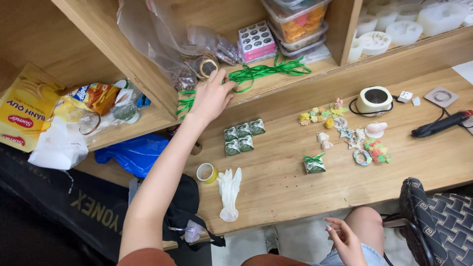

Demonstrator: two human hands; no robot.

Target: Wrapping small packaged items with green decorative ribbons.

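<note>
Your left hand [213, 96] reaches up onto the shelf [276, 81], fingers closing on the green ribbon [261, 72], whose strands run rightward from that hand. Your right hand [345, 241] rests loosely curled and empty, well below the ribbon, off the bench [286, 187].

Five green packets [242, 136] sit clustered on the desk [286, 187] — a white glove [229, 192] and tape roll [206, 172] nearby, figurines [345, 130] further right.

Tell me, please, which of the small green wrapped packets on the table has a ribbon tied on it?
The lone packet lying by itself near the small ornaments; a green bow sits on top. The five packets grouped together below the shelf have none.
</note>
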